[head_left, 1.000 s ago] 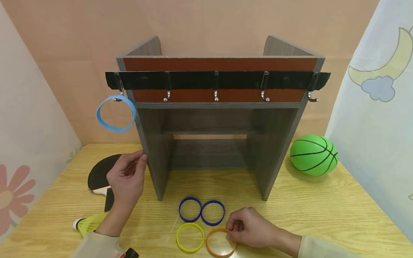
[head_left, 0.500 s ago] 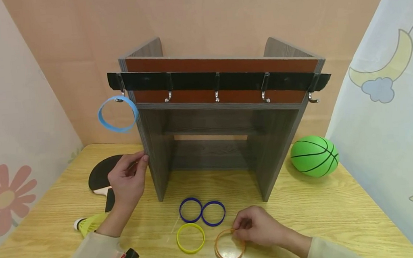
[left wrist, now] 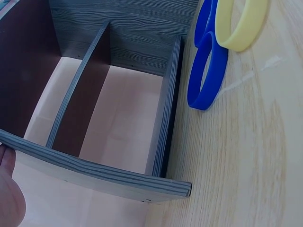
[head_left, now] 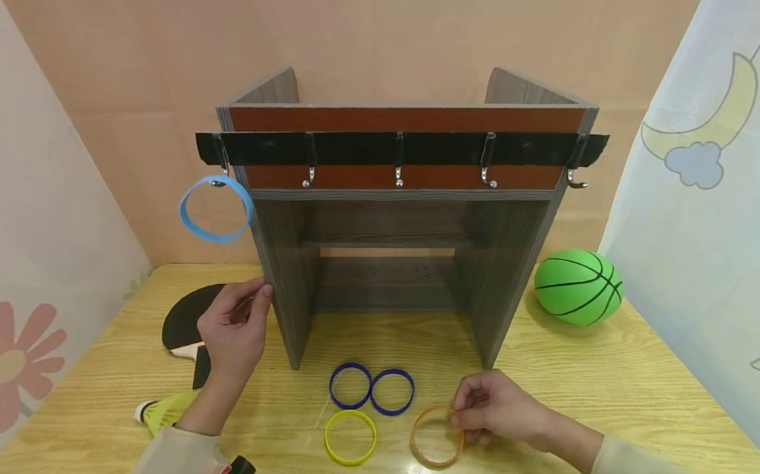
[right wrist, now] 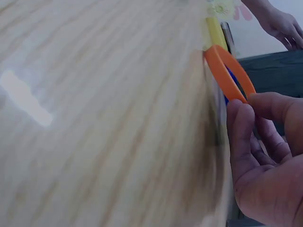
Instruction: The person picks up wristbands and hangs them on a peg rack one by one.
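My right hand [head_left: 501,410] pinches the right side of an orange silicone wristband [head_left: 415,442] between thumb and fingertips. The right wrist view shows this wristband [right wrist: 222,75] tilted up from the tabletop. To its left lie a yellow wristband [head_left: 328,449] and two touching dark blue wristbands, one [head_left: 332,393] left of the other [head_left: 414,390]. My left hand [head_left: 233,334] holds the front edge of the grey wooden shelf's left side panel [head_left: 285,311]; its fingertips are partly hidden. A light blue wristband [head_left: 184,221] hangs from the leftmost hook on the shelf's black strip [head_left: 352,143].
Several metal hooks [head_left: 398,177] line the strip. A green ball [head_left: 578,287] sits right of the shelf. Behind my left arm lie a black paddle [head_left: 182,319] and a yellow shuttlecock [head_left: 166,411]. Cloth walls surround the wooden table [head_left: 620,397].
The orange wristband has moved right with my right hand, away from the yellow one, and now tilts up. My left hand stays at the shelf panel.
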`<state>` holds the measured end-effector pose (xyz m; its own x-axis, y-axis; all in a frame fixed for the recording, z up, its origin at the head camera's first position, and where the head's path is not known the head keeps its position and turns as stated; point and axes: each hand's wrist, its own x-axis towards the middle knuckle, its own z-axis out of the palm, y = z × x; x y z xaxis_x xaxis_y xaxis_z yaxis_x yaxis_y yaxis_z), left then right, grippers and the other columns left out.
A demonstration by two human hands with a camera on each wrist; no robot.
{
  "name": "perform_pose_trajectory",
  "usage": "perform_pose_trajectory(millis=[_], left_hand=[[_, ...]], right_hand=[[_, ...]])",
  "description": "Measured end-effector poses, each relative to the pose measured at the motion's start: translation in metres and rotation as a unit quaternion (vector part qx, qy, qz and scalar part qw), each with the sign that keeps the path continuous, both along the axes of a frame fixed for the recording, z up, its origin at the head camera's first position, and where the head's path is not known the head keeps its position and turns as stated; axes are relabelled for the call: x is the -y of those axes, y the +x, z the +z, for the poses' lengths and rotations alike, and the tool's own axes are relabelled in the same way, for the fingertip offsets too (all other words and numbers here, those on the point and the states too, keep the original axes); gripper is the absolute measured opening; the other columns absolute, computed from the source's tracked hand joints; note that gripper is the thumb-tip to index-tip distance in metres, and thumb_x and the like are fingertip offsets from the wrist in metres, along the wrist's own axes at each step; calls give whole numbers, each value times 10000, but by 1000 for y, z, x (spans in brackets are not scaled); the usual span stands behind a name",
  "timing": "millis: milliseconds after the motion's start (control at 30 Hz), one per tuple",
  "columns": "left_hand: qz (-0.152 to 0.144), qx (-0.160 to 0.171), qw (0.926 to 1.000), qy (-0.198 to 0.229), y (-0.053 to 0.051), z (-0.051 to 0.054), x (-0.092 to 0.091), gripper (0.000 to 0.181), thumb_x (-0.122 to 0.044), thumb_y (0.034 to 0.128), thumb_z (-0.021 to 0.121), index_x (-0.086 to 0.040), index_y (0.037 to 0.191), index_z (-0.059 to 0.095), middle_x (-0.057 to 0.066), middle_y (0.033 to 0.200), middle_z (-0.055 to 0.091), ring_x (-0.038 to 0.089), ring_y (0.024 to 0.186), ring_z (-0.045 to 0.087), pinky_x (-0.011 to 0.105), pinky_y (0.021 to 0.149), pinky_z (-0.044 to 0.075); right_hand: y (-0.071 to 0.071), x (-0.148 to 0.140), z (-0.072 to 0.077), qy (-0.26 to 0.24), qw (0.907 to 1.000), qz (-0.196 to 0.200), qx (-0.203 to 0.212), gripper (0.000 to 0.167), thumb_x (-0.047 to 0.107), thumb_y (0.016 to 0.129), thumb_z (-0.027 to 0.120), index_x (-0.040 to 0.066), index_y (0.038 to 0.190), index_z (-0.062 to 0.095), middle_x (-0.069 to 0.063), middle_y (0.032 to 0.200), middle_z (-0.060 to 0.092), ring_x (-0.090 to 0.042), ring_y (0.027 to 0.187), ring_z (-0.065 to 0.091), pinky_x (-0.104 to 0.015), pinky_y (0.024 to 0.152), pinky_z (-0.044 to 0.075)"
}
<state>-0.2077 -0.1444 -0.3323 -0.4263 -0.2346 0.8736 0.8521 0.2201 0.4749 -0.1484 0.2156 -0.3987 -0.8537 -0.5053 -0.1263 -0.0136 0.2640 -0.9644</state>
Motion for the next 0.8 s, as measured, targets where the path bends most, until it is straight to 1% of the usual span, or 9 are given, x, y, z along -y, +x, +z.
perform_pose_trajectory(millis=[167, 267, 400, 467, 633, 733, 800], left_hand=[[24, 16, 10000, -11, 0, 1, 0, 88, 208, 781, 624, 194, 865, 645, 264, 755, 608, 93, 740, 632, 188, 707, 539], [26, 19, 10000, -16, 1, 1, 0, 83, 207, 784, 623, 198, 864, 642, 264, 752, 608, 89, 740, 631, 185, 707, 538], [-2, 5, 10000, -22, 0, 1, 0, 76, 203, 787, 622, 202, 861, 638, 268, 752, 605, 91, 742, 631, 188, 710, 538], [-20, -4, 10000, -18, 0, 1, 0, 75, 203, 787, 622, 204, 860, 637, 270, 754, 605, 95, 744, 633, 192, 713, 539], [-36, 12, 10000, -15, 0, 1, 0, 83, 213, 781, 618, 203, 861, 638, 269, 760, 607, 96, 747, 633, 196, 719, 540], [-24, 14, 10000, -13, 1, 2, 0, 81, 209, 784, 618, 200, 861, 640, 267, 758, 609, 95, 745, 633, 192, 718, 539], [-28, -1, 10000, -6, 1, 2, -1, 74, 201, 788, 620, 200, 860, 640, 268, 757, 610, 97, 745, 634, 192, 716, 539]], right_hand=[[-2, -8, 6, -268, 9995, -82, 157, 169, 2, 816, 696, -96, 869, 569, -125, 798, 615, -208, 647, 629, -277, 548, 548], [-3, -13, 8, -319, 9991, -153, 232, 155, -1, 823, 688, -85, 867, 566, -131, 827, 611, -252, 703, 652, -329, 595, 569], [-5, -20, 13, -379, 9990, -172, 176, 116, 2, 837, 677, -41, 856, 571, -163, 846, 629, -306, 762, 669, -408, 650, 575], [-5, -23, 15, -436, 9988, -191, 96, 108, 4, 845, 670, -39, 861, 573, -166, 854, 634, -313, 783, 671, -433, 679, 571], [-6, -30, 23, -703, 9968, -378, -31, 54, -10, 854, 654, 2, 864, 603, -138, 877, 630, -293, 823, 672, -466, 752, 552], [-7, -32, 26, -933, 9942, -526, -137, 84, -27, 850, 650, 50, 842, 618, -115, 870, 641, -279, 833, 674, -466, 779, 543], [-7, -32, 28, -1117, 9916, -619, -223, 102, -41, 845, 649, 55, 833, 617, -110, 864, 647, -281, 838, 675, -462, 787, 541]])
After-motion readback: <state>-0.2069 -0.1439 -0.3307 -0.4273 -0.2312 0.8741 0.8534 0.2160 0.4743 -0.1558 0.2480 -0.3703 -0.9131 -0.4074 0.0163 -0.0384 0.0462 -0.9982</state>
